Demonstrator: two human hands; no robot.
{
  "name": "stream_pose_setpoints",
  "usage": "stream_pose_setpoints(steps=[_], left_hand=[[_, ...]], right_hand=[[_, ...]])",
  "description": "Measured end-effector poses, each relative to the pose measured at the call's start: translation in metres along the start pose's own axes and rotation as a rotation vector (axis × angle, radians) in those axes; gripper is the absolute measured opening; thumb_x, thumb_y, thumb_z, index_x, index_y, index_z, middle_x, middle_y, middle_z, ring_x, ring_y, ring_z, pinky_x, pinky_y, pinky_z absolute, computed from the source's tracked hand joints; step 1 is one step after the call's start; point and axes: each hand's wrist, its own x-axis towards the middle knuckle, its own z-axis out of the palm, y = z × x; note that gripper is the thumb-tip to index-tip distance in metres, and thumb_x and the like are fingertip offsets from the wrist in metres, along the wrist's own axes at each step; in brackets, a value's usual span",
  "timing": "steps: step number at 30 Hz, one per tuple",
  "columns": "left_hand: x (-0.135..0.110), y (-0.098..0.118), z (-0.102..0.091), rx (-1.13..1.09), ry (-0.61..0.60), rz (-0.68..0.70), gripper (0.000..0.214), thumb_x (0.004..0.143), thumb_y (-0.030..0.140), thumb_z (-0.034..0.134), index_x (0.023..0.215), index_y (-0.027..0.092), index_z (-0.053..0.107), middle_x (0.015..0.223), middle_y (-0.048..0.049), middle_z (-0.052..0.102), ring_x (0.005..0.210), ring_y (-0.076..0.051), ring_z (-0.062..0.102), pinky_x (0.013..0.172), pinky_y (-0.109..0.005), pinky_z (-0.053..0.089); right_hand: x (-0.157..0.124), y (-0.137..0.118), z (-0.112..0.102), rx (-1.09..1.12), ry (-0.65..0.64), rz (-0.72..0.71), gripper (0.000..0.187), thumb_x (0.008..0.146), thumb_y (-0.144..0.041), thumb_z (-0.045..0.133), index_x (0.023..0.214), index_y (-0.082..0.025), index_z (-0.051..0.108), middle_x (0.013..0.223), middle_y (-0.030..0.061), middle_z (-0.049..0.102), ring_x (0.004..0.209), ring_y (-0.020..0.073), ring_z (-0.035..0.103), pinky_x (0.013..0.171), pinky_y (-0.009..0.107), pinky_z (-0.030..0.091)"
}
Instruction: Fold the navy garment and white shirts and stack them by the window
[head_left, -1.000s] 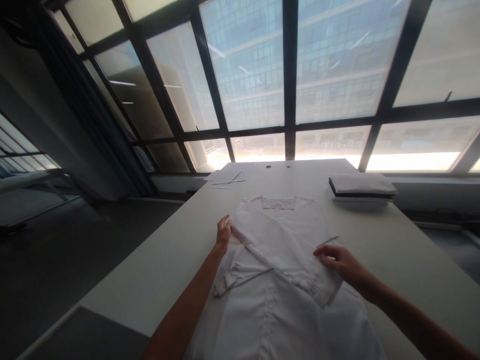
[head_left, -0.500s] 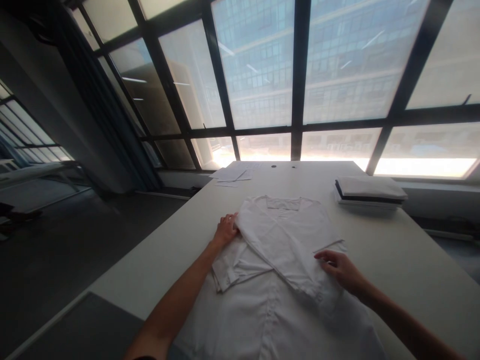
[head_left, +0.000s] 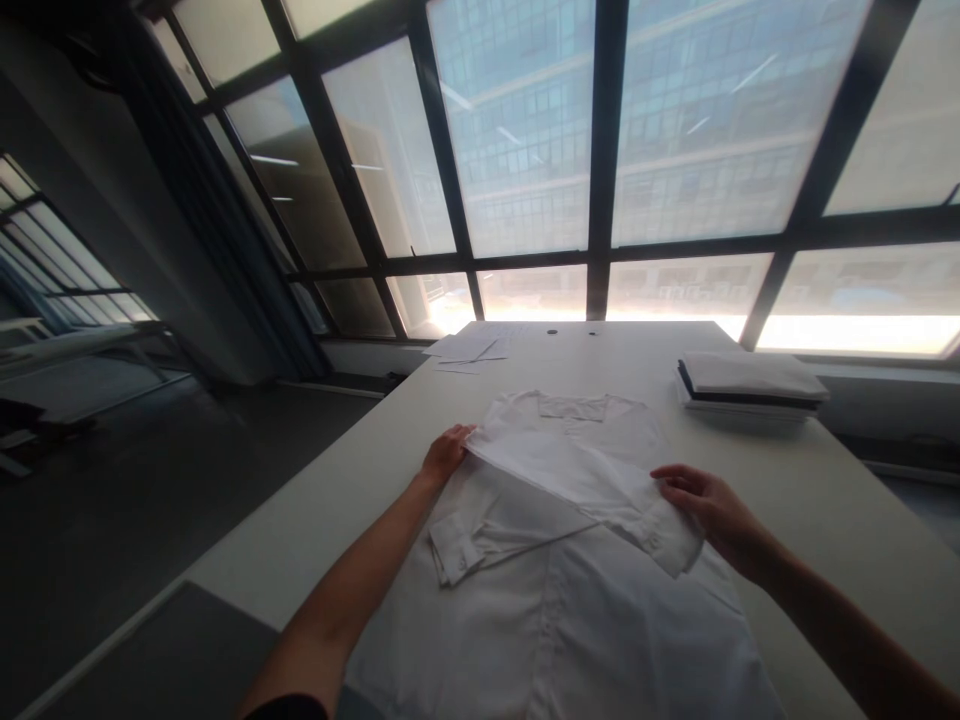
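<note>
Under left grip [head_left: 448, 452] and right grip [head_left: 694, 500], one white desk [head_left: 315, 520]; beyond, dark-framed windows [head_left: 525, 130]. Between grips, both pinching it: one white shirt [head_left: 570, 590], two sleeves [head_left: 555, 470] folded over. Beyond right grip: one stack [head_left: 750, 385].

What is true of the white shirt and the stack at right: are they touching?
Apart. The head view shows a strip of tabletop between the white shirt and the stack.
</note>
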Motion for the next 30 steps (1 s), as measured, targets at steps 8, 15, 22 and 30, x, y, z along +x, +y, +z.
stream_pose_setpoints(steps=[8, 15, 22, 30], left_hand=[[-0.003, -0.008, -0.015, 0.044, -0.172, 0.019, 0.045, 0.089, 0.01, 0.055, 0.121, 0.036, 0.072, 0.133, -0.0017, 0.065, 0.125, -0.023, 0.057, 0.107, -0.035, 0.044], [0.039, 0.022, -0.006, 0.049, -0.14, -0.099, 0.046, 0.096, 0.012, 0.037, 0.137, 0.015, 0.059, 0.138, -0.0125, 0.062, 0.126, -0.023, 0.058, 0.108, -0.035, 0.044], [0.07, 0.062, 0.052, 0.002, -0.25, -0.025, 0.051, 0.102, 0.031, 0.039, 0.148, 0.011, 0.047, 0.158, -0.0147, 0.041, 0.148, -0.023, 0.034, 0.123, -0.038, 0.023], [0.088, 0.038, 0.065, 0.037, -0.305, -0.202, 0.061, 0.104, 0.046, 0.027, 0.157, 0.017, 0.031, 0.167, -0.0142, 0.021, 0.155, -0.028, 0.017, 0.123, -0.053, 0.014]], right_hand=[[-0.006, 0.077, -0.016, -0.46, -0.125, -0.024, 0.034, 0.065, -0.038, 0.065, 0.089, -0.017, 0.076, 0.078, 0.0057, 0.071, 0.075, 0.0226, 0.064, 0.069, 0.033, 0.048], [-0.014, 0.078, -0.003, -0.613, -0.095, -0.104, 0.038, 0.07, -0.039, 0.057, 0.098, -0.018, 0.074, 0.077, 0.0044, 0.068, 0.071, 0.0214, 0.062, 0.068, 0.032, 0.048], [-0.021, 0.076, 0.011, -0.71, -0.061, -0.126, 0.033, 0.075, -0.033, 0.05, 0.098, -0.021, 0.07, 0.076, 0.0034, 0.07, 0.077, 0.024, 0.067, 0.076, 0.034, 0.05], [-0.036, 0.074, 0.023, -0.849, -0.089, -0.185, 0.034, 0.086, -0.028, 0.042, 0.107, -0.023, 0.068, 0.112, 0.0096, 0.072, 0.102, 0.0259, 0.069, 0.094, 0.036, 0.048]])
